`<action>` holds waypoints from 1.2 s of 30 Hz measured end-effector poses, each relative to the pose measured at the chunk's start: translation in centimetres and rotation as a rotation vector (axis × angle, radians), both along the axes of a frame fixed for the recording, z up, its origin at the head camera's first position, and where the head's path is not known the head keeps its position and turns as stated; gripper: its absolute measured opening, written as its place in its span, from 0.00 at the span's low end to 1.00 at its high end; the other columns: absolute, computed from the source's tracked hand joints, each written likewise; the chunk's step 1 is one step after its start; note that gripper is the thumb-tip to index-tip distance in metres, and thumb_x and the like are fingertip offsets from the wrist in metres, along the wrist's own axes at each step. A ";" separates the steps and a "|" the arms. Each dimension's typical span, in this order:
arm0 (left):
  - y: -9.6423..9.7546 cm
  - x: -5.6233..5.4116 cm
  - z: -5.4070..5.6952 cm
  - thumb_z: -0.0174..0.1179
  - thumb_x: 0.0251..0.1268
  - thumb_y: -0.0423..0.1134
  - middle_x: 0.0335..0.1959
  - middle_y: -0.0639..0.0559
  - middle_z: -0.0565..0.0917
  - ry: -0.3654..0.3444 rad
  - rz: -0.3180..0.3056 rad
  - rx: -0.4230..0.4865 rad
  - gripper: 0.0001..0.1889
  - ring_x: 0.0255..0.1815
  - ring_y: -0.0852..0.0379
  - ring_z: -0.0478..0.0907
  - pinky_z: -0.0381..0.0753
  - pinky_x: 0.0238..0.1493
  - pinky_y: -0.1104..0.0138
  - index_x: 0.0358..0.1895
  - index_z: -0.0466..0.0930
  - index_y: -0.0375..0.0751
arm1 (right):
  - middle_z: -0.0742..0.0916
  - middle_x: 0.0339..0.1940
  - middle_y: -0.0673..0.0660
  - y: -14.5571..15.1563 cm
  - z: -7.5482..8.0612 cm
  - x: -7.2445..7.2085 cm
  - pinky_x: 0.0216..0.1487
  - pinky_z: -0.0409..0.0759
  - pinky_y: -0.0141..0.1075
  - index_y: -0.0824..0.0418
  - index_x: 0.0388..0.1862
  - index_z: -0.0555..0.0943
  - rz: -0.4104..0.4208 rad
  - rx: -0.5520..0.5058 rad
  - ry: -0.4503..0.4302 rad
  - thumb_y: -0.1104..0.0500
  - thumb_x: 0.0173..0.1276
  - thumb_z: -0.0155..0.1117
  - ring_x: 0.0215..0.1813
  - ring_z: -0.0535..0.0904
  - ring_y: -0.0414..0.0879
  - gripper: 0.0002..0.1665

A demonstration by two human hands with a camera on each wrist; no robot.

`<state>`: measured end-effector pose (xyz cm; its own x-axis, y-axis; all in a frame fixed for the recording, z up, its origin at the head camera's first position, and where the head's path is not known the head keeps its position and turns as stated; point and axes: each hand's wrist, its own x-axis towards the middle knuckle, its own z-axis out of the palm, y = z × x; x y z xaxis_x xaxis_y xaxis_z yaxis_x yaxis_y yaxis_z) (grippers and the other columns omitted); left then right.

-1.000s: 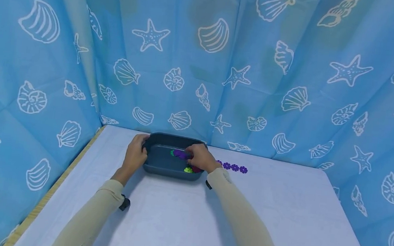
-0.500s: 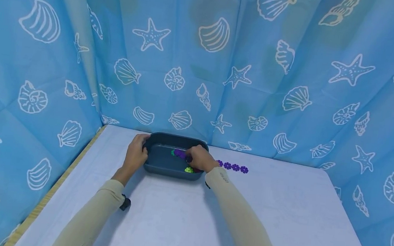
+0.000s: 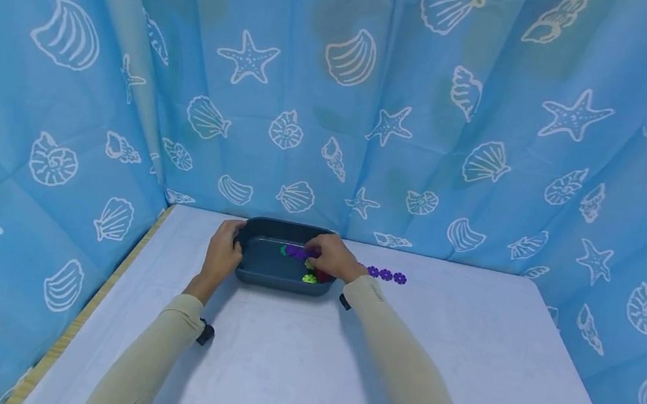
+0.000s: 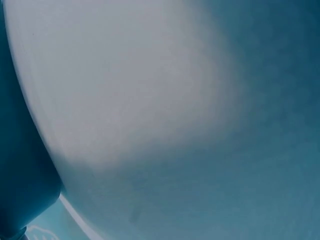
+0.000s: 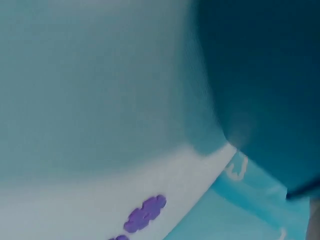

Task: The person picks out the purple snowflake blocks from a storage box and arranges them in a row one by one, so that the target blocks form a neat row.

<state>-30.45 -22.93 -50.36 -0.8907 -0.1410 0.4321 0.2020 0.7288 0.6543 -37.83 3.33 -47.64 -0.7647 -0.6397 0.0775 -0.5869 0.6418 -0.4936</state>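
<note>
A dark grey-blue rectangular plastic basin (image 3: 269, 281) stands near the table's back edge. My left hand (image 3: 224, 251) grips its left end, thumb outside and fingers at the rim. Over the right end, my right hand (image 3: 332, 256) reaches in with bent fingers, fingertips right at some purple flower-shaped discs (image 3: 295, 252). Whether it pinches one I cannot tell. A yellow-green flower disc (image 3: 309, 279) and red pieces (image 3: 323, 277) lie below that hand. The basin's wall (image 5: 260, 75) looms large in the right wrist view; neither wrist view shows fingers.
Right of the basin, a row of purple flower discs (image 3: 386, 275) lies on the white tablecloth (image 3: 285, 354), also seen as purple discs (image 5: 145, 214) in the right wrist view. A blue seashell-print curtain (image 3: 287, 94) encloses the back and sides. The table's wooden edge (image 3: 84, 315) shows at left.
My right hand dips into the pieces, then rises slightly and shifts right, baring a yellow-green disc under its fingers. My left hand and the basin stay put.
</note>
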 end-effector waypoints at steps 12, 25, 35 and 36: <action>0.1 0.2 0.1 0.51 0.60 0.16 0.59 0.37 0.72 -0.001 -0.008 0.002 0.25 0.64 0.43 0.71 0.74 0.67 0.57 0.62 0.69 0.29 | 0.82 0.57 0.58 10.4 1.9 -1.3 0.59 0.82 0.47 0.64 0.59 0.80 -0.267 -0.152 -0.016 0.60 0.65 0.67 0.58 0.79 0.54 0.23; 0.0 0.2 -0.1 0.50 0.60 0.16 0.59 0.36 0.71 0.000 -0.018 0.017 0.25 0.64 0.42 0.71 0.74 0.67 0.57 0.63 0.69 0.28 | 0.83 0.55 0.62 20.2 -1.5 -0.6 0.61 0.79 0.53 0.65 0.59 0.80 -0.481 -0.013 -0.153 0.62 0.64 0.69 0.60 0.76 0.59 0.24; 0.0 0.2 -0.1 0.49 0.60 0.15 0.59 0.35 0.71 0.032 -0.038 0.019 0.24 0.64 0.41 0.71 0.74 0.67 0.56 0.62 0.69 0.27 | 0.82 0.56 0.62 21.1 -2.4 0.2 0.63 0.76 0.55 0.63 0.60 0.79 -0.526 0.047 -0.231 0.62 0.62 0.70 0.60 0.76 0.60 0.26; 0.0 0.2 -0.2 0.49 0.60 0.15 0.59 0.35 0.71 0.034 -0.039 0.019 0.24 0.64 0.41 0.71 0.74 0.67 0.56 0.62 0.69 0.27 | 0.82 0.56 0.62 21.1 -2.5 0.2 0.63 0.76 0.55 0.63 0.60 0.80 -0.532 0.048 -0.229 0.62 0.62 0.70 0.60 0.76 0.60 0.25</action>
